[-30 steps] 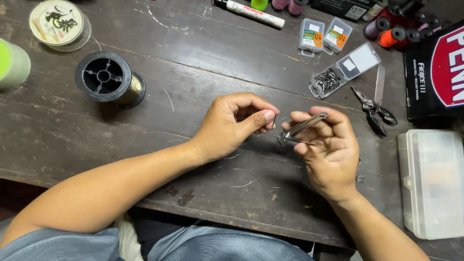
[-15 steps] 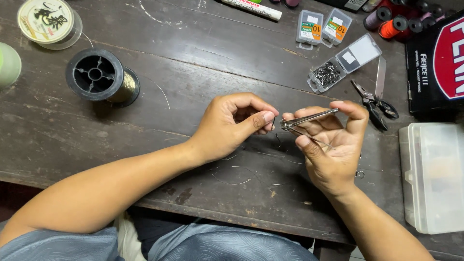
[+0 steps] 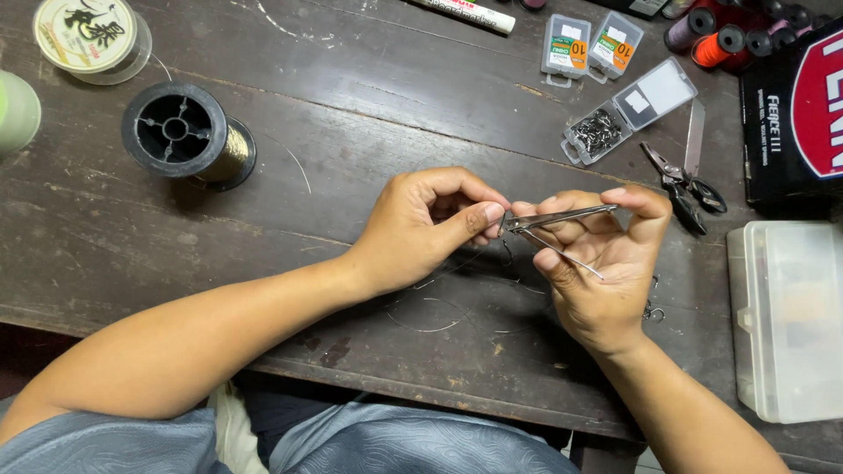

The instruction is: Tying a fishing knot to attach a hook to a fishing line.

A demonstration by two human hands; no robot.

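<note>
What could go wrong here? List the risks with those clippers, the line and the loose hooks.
1. The right hand aims the metal clippers right at the left hand fingertips; a slip might nip skin.
2. The thin line is hard to see, so the cut could land in the wrong spot.
3. The open hook box and loose hooks lie near the right wrist, which might snag or scatter them.

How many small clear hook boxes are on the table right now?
3: two shut ones side by side at the top, left and right, and an open one below them, beside the scissors.
</note>
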